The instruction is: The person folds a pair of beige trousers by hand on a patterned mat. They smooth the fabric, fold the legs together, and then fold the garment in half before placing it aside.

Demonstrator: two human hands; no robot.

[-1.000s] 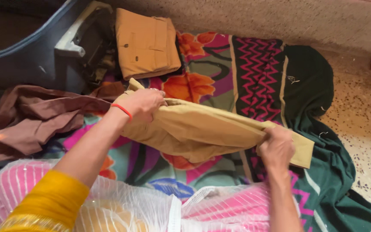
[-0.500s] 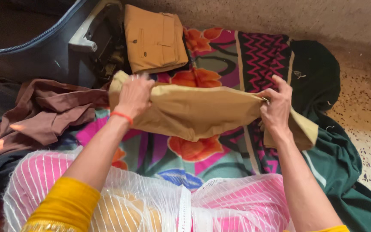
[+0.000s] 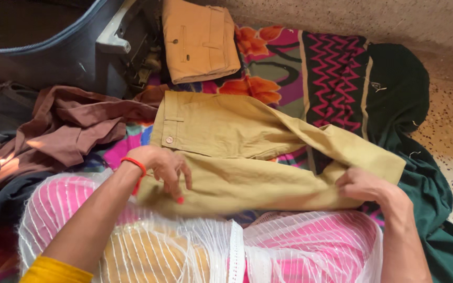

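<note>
From the head camera, you have the khaki cotton trousers (image 3: 247,152) laid out across the middle of the frame on the flowered, zigzag-patterned blanket (image 3: 331,68), waistband and button toward the left, legs running to the right; they look partly folded lengthwise, the near edge doubled toward your lap, so the fold seems begun but not finished. Your left hand (image 3: 164,166) rests at the lower left of the garment with fingers spread loosely on the cloth, pressing rather than gripping. Your right hand (image 3: 360,183) sits at the lower right on the leg end, fingers curled; whether it pinches the fabric or just pins it down, I cannot tell. At the top centre a tan pair of trousers, already folded into a neat square (image 3: 200,39), lies done, beside the open dark blue suitcase (image 3: 48,47) in the upper left. A crumpled brown garment (image 3: 69,126) waits at the left, unfolded. Half a second ago you held the khaki trousers up off the blanket, stretched between both fists; now they lie flat and both hands have dropped to the near edge.
</note>
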